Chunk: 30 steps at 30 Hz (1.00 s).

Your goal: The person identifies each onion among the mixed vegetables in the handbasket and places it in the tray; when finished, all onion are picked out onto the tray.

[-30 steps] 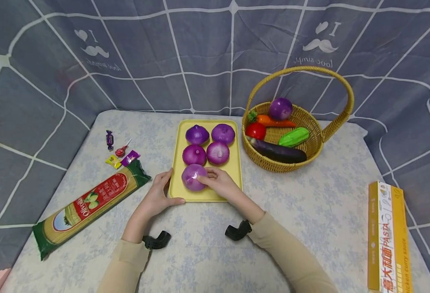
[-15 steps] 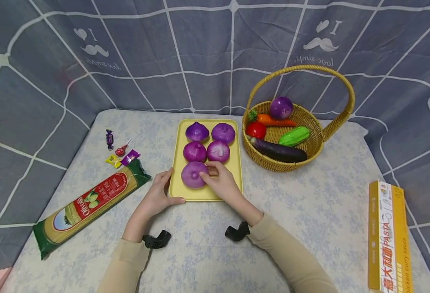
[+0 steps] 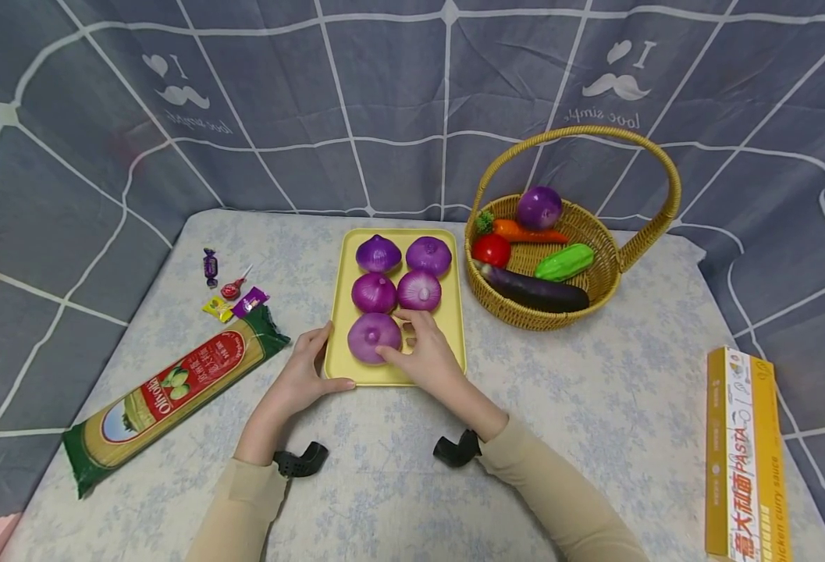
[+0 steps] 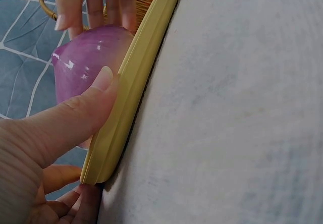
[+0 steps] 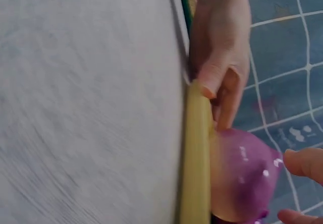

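Note:
Several purple onions sit in two columns in the yellow tray [image 3: 446,355]. The nearest onion [image 3: 368,343] stands at the tray's front left, stem up. Beside its right side is my right hand [image 3: 432,355], thumb and fingers spread around it; in the right wrist view a small gap separates the visible fingertips [image 5: 305,164] from the onion [image 5: 247,176]. My left hand [image 3: 302,375] holds the tray's front left corner, its thumb [image 4: 83,108] along the front rim and its fingers on the left side. The onion partly hides the right fingers.
A wicker basket [image 3: 503,312] at the back right holds an onion, a carrot, a tomato, an eggplant and a green vegetable. A spaghetti pack [image 3: 173,398] lies left, several candies [image 3: 232,290] behind it. A pasta box [image 3: 745,453] lies at the right edge.
The nearest onion has turned so its stem points up, and it shifted slightly back. My right hand's thumb and fingers have spread away from it. My left hand stays on the tray corner.

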### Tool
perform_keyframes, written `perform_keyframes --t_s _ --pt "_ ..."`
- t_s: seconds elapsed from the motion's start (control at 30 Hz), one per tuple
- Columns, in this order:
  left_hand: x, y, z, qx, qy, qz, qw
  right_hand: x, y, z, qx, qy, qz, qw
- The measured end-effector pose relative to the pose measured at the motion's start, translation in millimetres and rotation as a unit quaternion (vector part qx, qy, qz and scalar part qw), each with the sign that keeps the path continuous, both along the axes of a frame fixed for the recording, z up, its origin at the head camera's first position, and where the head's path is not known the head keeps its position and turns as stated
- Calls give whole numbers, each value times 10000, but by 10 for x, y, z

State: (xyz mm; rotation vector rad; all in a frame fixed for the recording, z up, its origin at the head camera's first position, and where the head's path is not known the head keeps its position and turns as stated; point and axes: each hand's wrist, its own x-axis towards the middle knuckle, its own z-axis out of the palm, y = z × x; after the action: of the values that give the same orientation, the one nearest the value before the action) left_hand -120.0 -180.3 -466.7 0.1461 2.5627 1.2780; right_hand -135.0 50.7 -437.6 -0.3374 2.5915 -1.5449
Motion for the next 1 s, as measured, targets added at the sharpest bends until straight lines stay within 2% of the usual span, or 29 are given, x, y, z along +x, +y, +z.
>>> perform_keyframes --t_s 0.27,0.53,0.73,1.0 --pt "10 13 9 19 -49 53 10000 -155 328 296 -90 224 -442 9987" --pt "13 15 20 -11 -27 62 10000 -470 847 602 -230 458 -1139 9922" --pt "13 9 21 -14 -46 69 10000 -735 1198 719 -188 246 -1519 9879" --pt "10 15 28 -78 -62 28 9999 -1063 1550 799 -125 23 -2505 9680"
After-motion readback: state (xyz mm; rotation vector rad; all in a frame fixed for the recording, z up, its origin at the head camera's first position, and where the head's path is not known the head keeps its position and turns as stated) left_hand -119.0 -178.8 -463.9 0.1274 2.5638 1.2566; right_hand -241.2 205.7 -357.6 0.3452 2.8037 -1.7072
